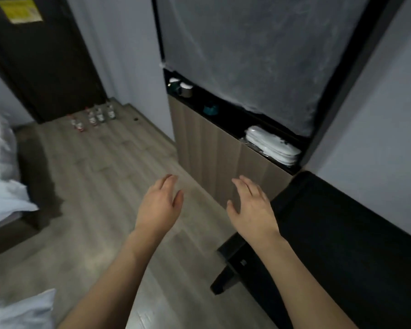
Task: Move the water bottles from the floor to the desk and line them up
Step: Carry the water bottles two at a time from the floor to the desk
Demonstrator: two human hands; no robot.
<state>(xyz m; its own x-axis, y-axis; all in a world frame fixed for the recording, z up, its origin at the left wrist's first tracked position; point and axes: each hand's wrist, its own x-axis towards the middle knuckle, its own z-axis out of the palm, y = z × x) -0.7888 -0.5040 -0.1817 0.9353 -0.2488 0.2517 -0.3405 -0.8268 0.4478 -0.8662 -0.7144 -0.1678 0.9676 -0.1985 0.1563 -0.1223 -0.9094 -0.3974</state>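
Fingers (170,184) of left hand (159,207) are spread loose and hold nothing; same w/ right hand (249,207), palm down, empty, both hanging over the wood floor (100,176) mid-frame. Just right of the right hand sits the black surface (342,233), lower right of frame, bare as far as shown, so no bottle has been placed yet by the look of it. Water bottles (94,117) stand clustered on the floor in upper left of frame, at the foot of the dark door (45,67), well apart from both hands; approx six, but too small & blurred to count for sure. Bed (3,167) w/ white bedding runs along left edge; wood cabinet (211,143) w/ a shelf of cups and folded white items is centre-right. Step in hand, I'd judge: walk over to the bottles. To do it well: crouch close before reaching, take one per hand round the body not the cap, keep upright, carry back past the cabinet corner, start the row at one end of the surface so the rest can follow evenly.
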